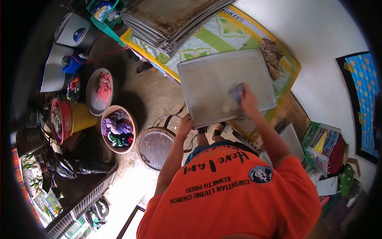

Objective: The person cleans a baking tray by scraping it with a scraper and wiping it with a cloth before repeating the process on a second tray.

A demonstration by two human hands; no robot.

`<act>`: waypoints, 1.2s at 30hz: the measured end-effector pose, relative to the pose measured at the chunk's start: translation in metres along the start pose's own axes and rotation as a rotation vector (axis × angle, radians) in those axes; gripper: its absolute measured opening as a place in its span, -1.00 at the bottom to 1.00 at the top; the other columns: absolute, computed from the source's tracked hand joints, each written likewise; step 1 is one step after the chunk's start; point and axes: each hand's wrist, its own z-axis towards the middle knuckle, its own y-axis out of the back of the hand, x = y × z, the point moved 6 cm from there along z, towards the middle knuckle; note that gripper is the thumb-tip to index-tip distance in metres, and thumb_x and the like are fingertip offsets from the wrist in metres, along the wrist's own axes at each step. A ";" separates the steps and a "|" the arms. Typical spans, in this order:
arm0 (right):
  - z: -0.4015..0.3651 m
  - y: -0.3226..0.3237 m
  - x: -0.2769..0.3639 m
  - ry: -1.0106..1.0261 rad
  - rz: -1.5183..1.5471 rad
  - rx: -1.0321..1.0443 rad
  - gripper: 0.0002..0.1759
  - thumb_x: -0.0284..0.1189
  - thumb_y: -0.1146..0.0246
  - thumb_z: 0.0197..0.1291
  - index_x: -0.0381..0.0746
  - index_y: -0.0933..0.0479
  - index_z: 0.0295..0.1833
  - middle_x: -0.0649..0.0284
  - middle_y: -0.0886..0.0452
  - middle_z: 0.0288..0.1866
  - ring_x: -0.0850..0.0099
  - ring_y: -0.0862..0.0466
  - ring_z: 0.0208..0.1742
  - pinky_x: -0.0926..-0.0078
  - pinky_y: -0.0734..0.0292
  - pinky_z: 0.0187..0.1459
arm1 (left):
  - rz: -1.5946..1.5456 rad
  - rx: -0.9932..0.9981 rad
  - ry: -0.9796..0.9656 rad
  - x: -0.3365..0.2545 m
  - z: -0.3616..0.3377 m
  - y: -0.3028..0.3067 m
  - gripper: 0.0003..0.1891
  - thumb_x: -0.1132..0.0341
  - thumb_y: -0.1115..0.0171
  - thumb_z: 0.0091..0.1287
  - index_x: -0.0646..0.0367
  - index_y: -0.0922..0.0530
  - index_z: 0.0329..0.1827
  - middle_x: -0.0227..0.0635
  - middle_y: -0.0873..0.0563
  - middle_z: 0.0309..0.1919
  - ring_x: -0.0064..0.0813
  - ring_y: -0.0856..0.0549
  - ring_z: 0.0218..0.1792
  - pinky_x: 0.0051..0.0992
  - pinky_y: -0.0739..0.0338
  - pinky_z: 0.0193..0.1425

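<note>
A large grey metal baking tray (215,79) lies on a table covered with a green and white patterned cloth, its near left corner reaching past the table's edge. My left hand (185,126) is closed on that corner. Over the right half of the tray, my right hand (250,102) is closed round a dark grey pad (237,93), which is pressed close to the tray's surface. The pad is slightly blurred, and my fingers partly cover it. A crumpled brown cloth (271,55) lies just beyond the tray's far right corner.
A stack of stained trays (171,20) sits at the table's far left. A round stool (156,148) stands left of my legs, near a basin of laundry (118,129) and another basin (91,95). A crate of small goods (324,139) stands at the right by the wall.
</note>
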 end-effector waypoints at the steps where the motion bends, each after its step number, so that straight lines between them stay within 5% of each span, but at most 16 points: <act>1: 0.017 0.021 -0.025 -0.150 0.074 -0.115 -0.48 -0.31 -0.19 0.24 -0.15 -0.28 0.29 -0.05 -0.54 0.12 -0.08 -0.55 0.08 0.09 -0.44 0.05 | 0.027 0.000 0.005 -0.003 -0.002 -0.001 -0.64 0.43 -0.05 0.16 0.31 -0.50 0.04 -0.27 -0.62 -0.45 -0.53 -0.60 -0.57 -0.55 -0.52 -0.56; 3: 0.041 0.055 -0.057 -0.176 0.051 -0.302 -0.41 -0.29 -0.22 0.20 -0.18 -0.24 0.32 -0.12 -0.53 0.11 -0.07 -0.54 0.11 0.09 -0.44 0.06 | 0.048 0.003 0.022 -0.001 -0.001 0.000 -0.66 0.43 -0.06 0.17 0.28 -0.51 0.03 -0.29 -0.62 -0.44 -0.55 -0.59 -0.59 -0.54 -0.53 -0.54; 6: 0.042 0.031 -0.053 -0.300 0.044 -0.278 -0.36 -0.30 -0.27 0.13 -0.20 -0.24 0.31 -0.14 -0.52 0.11 -0.06 -0.55 0.10 0.11 -0.45 0.05 | 0.072 0.022 0.020 0.000 -0.001 -0.006 -0.66 0.45 -0.07 0.16 0.26 -0.50 0.03 -0.30 -0.61 -0.44 -0.55 -0.59 -0.61 -0.53 -0.55 -0.52; 10: -0.016 -0.055 0.063 0.210 -0.162 0.108 -0.44 -0.28 -0.31 0.08 -0.31 -0.34 0.14 -0.03 -0.53 0.06 -0.04 -0.55 0.06 0.05 -0.46 -0.01 | 0.128 0.026 -0.024 0.028 0.016 -0.003 -0.64 0.48 -0.07 0.16 0.27 -0.48 0.05 -0.30 -0.61 -0.44 -0.54 -0.60 -0.59 -0.53 -0.55 -0.52; 13: -0.002 -0.031 0.031 0.031 -0.064 -0.165 -0.48 -0.32 -0.29 0.10 -0.30 -0.34 0.13 0.01 -0.52 0.07 -0.01 -0.53 0.10 0.05 -0.45 0.01 | 0.042 -0.011 -0.020 0.015 0.001 -0.012 -0.65 0.47 -0.07 0.17 0.27 -0.48 0.06 -0.32 -0.61 -0.44 -0.54 -0.60 -0.60 -0.54 -0.54 -0.51; 17: 0.053 0.075 -0.072 -0.459 0.073 -0.431 -0.44 -0.33 -0.25 0.14 -0.32 -0.30 0.21 -0.03 -0.50 0.12 0.01 -0.53 0.13 -0.01 -0.42 0.07 | 0.042 -0.012 0.012 0.008 -0.018 -0.019 -0.52 0.43 -0.08 0.27 0.17 -0.35 0.29 -0.35 -0.61 -0.45 -0.59 -0.59 -0.61 -0.60 -0.54 -0.51; 20: 0.027 0.060 -0.036 -0.299 -0.005 -0.442 -0.44 -0.32 -0.25 0.14 -0.31 -0.29 0.20 -0.03 -0.51 0.10 0.01 -0.53 0.12 -0.02 -0.43 0.03 | 0.047 -0.021 0.032 0.019 -0.009 -0.016 -0.42 0.45 -0.07 0.28 0.10 -0.21 0.40 -0.32 -0.62 -0.46 -0.58 -0.60 -0.62 -0.57 -0.56 -0.52; 24: -0.027 -0.047 0.020 0.095 -0.116 -0.042 -0.39 -0.29 -0.28 0.13 -0.29 -0.26 0.24 -0.05 -0.51 0.09 0.00 -0.54 0.09 0.04 -0.45 0.01 | 0.087 0.009 0.076 0.026 -0.004 -0.014 -0.26 0.48 -0.06 0.28 0.07 0.04 0.51 -0.23 -0.65 -0.43 -0.52 -0.65 -0.61 -0.52 -0.60 -0.51; 27: -0.029 0.002 -0.007 -0.134 0.092 -0.041 -0.31 -0.27 -0.29 0.12 -0.32 -0.23 0.30 -0.10 -0.49 0.12 -0.03 -0.53 0.08 0.06 -0.45 0.04 | 0.125 -0.014 0.082 0.020 -0.006 -0.015 -0.16 0.47 -0.07 0.29 0.03 0.24 0.55 -0.18 -0.66 -0.42 -0.48 -0.66 -0.61 -0.52 -0.60 -0.50; 31: 0.023 0.085 -0.147 -0.259 0.114 -0.580 -0.26 -0.26 -0.31 0.12 -0.33 -0.19 0.33 -0.11 -0.46 0.17 -0.02 -0.50 0.15 0.11 -0.43 0.10 | 0.194 -0.034 0.061 0.022 -0.012 -0.013 -0.15 0.46 -0.08 0.31 0.02 0.27 0.55 -0.15 -0.67 -0.39 -0.45 -0.67 -0.59 -0.51 -0.60 -0.50; 34: 0.007 0.093 -0.136 -0.318 0.016 -0.534 -0.24 -0.23 -0.33 0.10 -0.32 -0.19 0.34 -0.08 -0.45 0.21 0.01 -0.48 0.20 0.12 -0.40 0.14 | 0.203 -0.027 0.049 0.012 -0.006 -0.015 -0.14 0.46 -0.08 0.31 0.01 0.27 0.55 -0.13 -0.67 -0.38 -0.44 -0.68 -0.58 -0.50 -0.60 -0.50; 36: -0.008 0.043 -0.103 -0.412 0.058 -0.345 -0.21 -0.21 -0.35 0.08 -0.30 -0.18 0.34 -0.08 -0.45 0.21 0.00 -0.47 0.22 0.09 -0.39 0.15 | 0.162 -0.029 0.064 0.015 -0.008 -0.017 -0.14 0.47 -0.08 0.30 0.01 0.27 0.55 -0.13 -0.67 -0.38 -0.44 -0.67 -0.59 -0.50 -0.60 -0.50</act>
